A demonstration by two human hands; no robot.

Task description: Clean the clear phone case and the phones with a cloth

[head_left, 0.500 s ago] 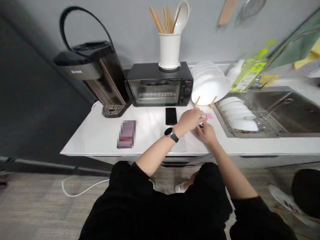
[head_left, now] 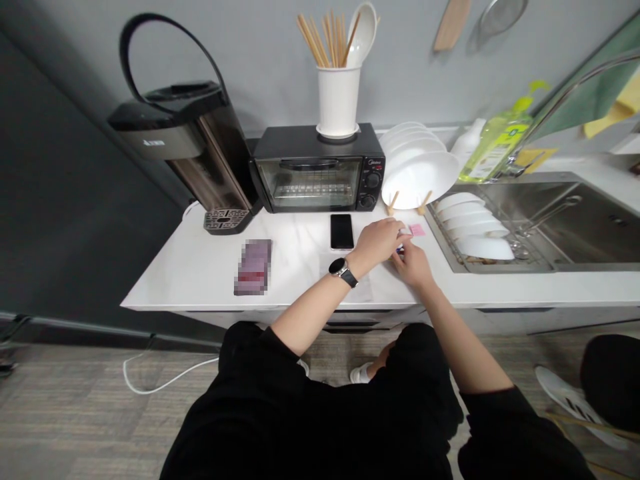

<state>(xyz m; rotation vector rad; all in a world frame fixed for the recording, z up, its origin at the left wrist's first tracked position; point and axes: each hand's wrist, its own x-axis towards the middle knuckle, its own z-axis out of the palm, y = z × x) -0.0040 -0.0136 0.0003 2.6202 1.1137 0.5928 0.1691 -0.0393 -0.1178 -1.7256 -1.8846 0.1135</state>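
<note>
My left hand [head_left: 379, 240], with a dark watch [head_left: 339, 267] on its wrist, reaches over the counter below the plate rack. Its fingers are closed around something small and mostly hidden. My right hand [head_left: 414, 264] meets it from the right, fingers bent and pinched together at the same spot. Between the fingertips a bit of white and dark blue shows, too small to name. A pink slip of paper [head_left: 417, 230] sticks out just beyond the fingertips. Left of my left hand, a black phone [head_left: 342, 231] lies flat on the counter.
A blurred-out purple item [head_left: 254, 267] lies on the white counter [head_left: 300, 280]. Behind stand a water dispenser [head_left: 210, 160], a toaster oven [head_left: 315, 183] topped by a chopstick holder [head_left: 339, 100], and white plates [head_left: 423, 177]. White bowls [head_left: 485, 248] sit in the sink [head_left: 595, 227]. Someone's shoe [head_left: 565, 393] shows right.
Both hands stay together in nearly the same place, with only slight finger movement. The view has shifted slightly and looks sharper.
</note>
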